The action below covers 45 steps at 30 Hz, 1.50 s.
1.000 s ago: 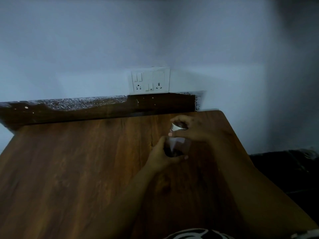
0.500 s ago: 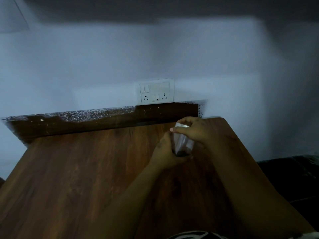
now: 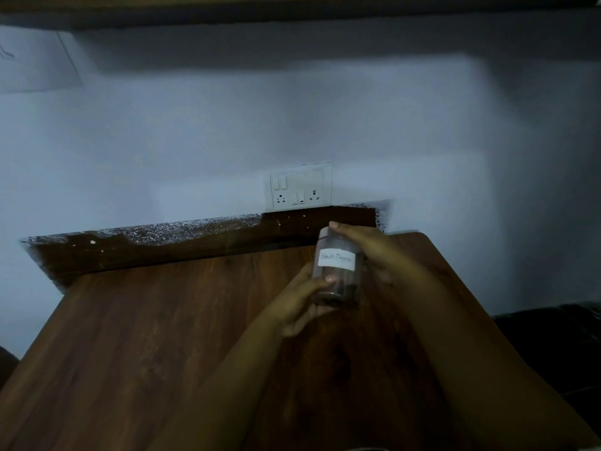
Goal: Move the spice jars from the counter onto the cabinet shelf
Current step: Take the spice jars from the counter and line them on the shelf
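I hold the black pepper jar (image 3: 338,271) above the desk (image 3: 156,320): my left hand (image 3: 297,305) grips its base, my right hand (image 3: 367,252) its lid end. Carry step; next, a lift toward the cabinet shelf, not visible.

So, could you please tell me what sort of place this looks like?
Probably a home kitchen: a wooden counter against a plain wall, a switch-and-socket plate just above it, and a clear jar labelled black pepper held in both hands.
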Each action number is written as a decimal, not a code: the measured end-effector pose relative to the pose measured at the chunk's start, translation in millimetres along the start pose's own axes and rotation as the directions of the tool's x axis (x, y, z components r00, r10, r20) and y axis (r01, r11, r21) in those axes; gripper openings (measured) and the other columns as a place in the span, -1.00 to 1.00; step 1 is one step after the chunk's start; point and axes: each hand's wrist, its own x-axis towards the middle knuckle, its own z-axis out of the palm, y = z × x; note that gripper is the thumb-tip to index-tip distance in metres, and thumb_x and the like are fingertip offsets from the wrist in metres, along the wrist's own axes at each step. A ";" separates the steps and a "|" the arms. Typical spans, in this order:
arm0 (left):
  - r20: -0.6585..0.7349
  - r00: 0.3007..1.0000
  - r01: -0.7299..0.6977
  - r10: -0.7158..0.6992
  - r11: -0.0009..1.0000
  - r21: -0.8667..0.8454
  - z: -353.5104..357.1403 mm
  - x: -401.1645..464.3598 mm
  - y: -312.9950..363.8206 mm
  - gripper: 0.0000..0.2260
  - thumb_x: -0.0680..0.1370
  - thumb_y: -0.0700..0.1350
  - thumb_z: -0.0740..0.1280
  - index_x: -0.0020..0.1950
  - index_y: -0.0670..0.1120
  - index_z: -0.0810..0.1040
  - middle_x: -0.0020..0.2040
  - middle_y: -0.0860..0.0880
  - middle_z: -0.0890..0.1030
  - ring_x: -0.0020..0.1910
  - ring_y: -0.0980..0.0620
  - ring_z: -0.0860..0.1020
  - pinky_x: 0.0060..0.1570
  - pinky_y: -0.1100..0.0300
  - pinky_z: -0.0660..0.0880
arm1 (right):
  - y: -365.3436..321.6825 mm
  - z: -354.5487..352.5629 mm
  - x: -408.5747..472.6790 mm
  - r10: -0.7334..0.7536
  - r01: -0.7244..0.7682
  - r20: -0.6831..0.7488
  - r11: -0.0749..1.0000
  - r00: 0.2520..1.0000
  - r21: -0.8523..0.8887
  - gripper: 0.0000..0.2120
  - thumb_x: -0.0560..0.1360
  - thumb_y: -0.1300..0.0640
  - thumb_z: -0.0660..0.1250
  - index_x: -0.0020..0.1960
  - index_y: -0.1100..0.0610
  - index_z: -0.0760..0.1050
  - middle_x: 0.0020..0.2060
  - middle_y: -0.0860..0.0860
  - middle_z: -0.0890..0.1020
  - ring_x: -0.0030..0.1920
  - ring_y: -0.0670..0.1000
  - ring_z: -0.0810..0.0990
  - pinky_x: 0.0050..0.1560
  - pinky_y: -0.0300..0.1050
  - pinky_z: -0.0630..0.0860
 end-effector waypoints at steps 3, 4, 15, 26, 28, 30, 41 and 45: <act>0.008 0.999 -0.034 0.035 0.996 -0.078 -3.7 1.9 -2.4 -0.32 0.38 -0.07 0.51 0.44 0.04 0.32 0.37 -0.21 0.45 0.29 -0.23 0.51 0.25 -0.16 0.48 | -1.0 7.1 -1.0 -0.023 0.013 0.051 0.982 0.998 0.186 -0.60 0.31 -0.14 0.50 0.04 0.07 0.67 -0.07 0.07 0.72 -0.08 0.06 0.68 -0.08 -0.06 0.59; -0.003 0.999 -0.040 0.040 0.996 -0.083 -3.5 2.8 -2.1 -0.32 0.38 -0.06 0.51 0.44 0.03 0.32 0.37 -0.22 0.45 0.30 -0.24 0.50 0.26 -0.18 0.46 | -1.0 11.2 -1.3 -0.025 0.017 0.036 0.977 0.999 0.213 -0.58 0.33 -0.12 0.50 0.09 0.11 0.64 -0.05 0.11 0.71 -0.10 0.07 0.67 -0.12 -0.08 0.59; -0.334 0.940 -0.070 0.068 0.998 0.006 6.6 21.9 17.5 -0.25 0.24 0.13 0.59 0.34 -0.03 0.40 0.21 -0.10 0.58 0.14 -0.09 0.61 0.10 -0.01 0.59 | 36.6 -13.1 5.3 0.035 -0.069 0.232 0.987 0.972 0.142 0.00 0.09 -0.09 0.68 0.41 -0.25 0.24 0.08 -0.03 0.69 0.10 0.09 0.67 0.10 0.12 0.58; -0.247 0.920 -0.248 0.305 0.939 0.238 41.0 50.4 54.6 -0.40 0.34 -0.10 0.57 0.32 -0.06 0.45 0.20 -0.03 0.61 0.13 0.09 0.62 0.07 0.24 0.57 | 1.5 -65.3 -2.6 -0.140 0.120 0.052 0.950 0.989 0.287 -0.08 0.23 0.21 0.60 0.46 -0.17 0.26 0.15 0.12 0.65 0.16 0.11 0.64 0.08 0.00 0.61; -0.231 0.906 -0.284 0.354 0.915 0.286 52.9 57.5 61.6 -0.41 0.35 -0.09 0.55 0.34 -0.06 0.46 0.22 -0.01 0.61 0.16 0.07 0.60 0.10 0.21 0.56 | -6.7 -74.8 -3.5 -0.162 0.154 0.009 0.952 0.987 0.264 -0.10 0.28 0.25 0.56 0.48 -0.16 0.23 0.18 0.13 0.63 0.17 0.11 0.63 0.09 0.01 0.60; -0.219 0.892 -0.320 0.396 0.894 0.314 71.8 66.9 72.0 -0.35 0.31 -0.02 0.56 0.36 -0.01 0.44 0.23 0.01 0.59 0.17 0.08 0.59 0.08 0.22 0.57 | -20.8 -92.7 -7.4 -0.207 0.215 -0.057 0.952 0.977 0.220 -0.12 0.30 0.20 0.57 0.47 -0.19 0.23 0.15 0.09 0.65 0.11 0.04 0.66 0.00 -0.10 0.63; 0.019 0.490 -0.679 0.871 0.368 0.635 221.9 117.3 188.1 -0.52 0.49 0.03 0.44 0.38 0.00 0.44 0.28 0.08 0.49 0.26 0.24 0.46 0.26 0.33 0.44 | -171.8 -208.6 -52.1 -0.608 0.649 -0.279 0.757 0.743 0.079 0.03 0.08 0.06 0.66 0.43 -0.29 0.25 0.23 0.10 0.55 0.20 0.04 0.61 0.24 0.13 0.52; 0.091 0.347 -0.642 0.933 0.166 0.749 265.3 135.7 231.5 -0.56 0.56 0.03 0.37 0.41 -0.04 0.42 0.30 0.02 0.52 0.32 0.04 0.42 0.30 0.03 0.44 | -218.8 -239.9 -54.1 -0.709 0.752 -0.302 0.658 0.637 0.041 0.04 0.11 0.04 0.63 0.47 -0.24 0.20 0.25 0.12 0.55 0.21 0.04 0.61 0.12 -0.02 0.59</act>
